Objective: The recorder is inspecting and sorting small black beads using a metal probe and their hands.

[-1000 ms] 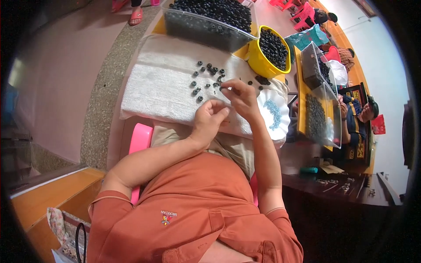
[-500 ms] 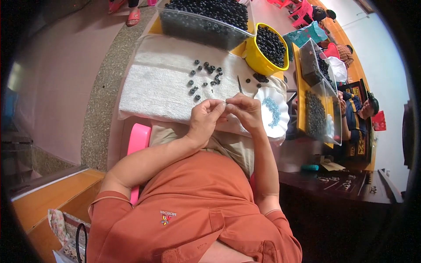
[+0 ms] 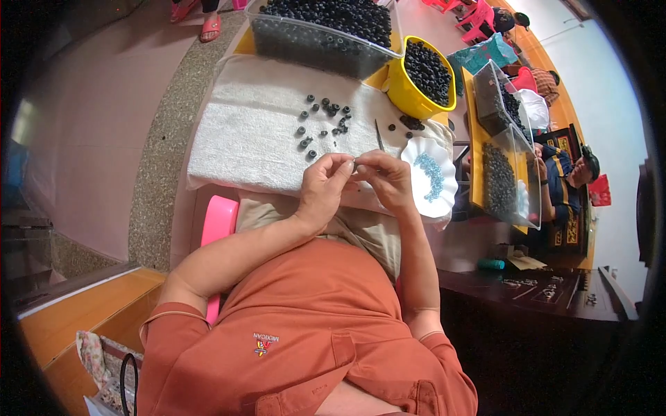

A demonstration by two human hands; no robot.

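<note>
Over the near edge of a white towel (image 3: 239,132), my left hand (image 3: 323,187) and my right hand (image 3: 388,182) meet fingertip to fingertip. Both are pinched closed around a tiny item, mostly hidden by the fingers, whose kind I cannot make out. Several small black ring-like parts (image 3: 311,154) lie loose on the towel beyond my left hand. A slim dark pointed tool (image 3: 379,135) rests just beyond my right hand. To the right of that hand sits a white dish with a wavy rim (image 3: 447,191), holding small light-blue translucent pieces (image 3: 431,177).
A clear bin (image 3: 312,52) full of black parts stands at the far edge, beside a yellow basket (image 3: 399,90) of similar parts. More clear bins (image 3: 520,184) stand on the right, near a seated person (image 3: 563,177). A pink chair (image 3: 219,218) is at my left.
My fingertips have shifted very slightly while staying pinched together. The loose parts, the dish and the containers stay where they were.
</note>
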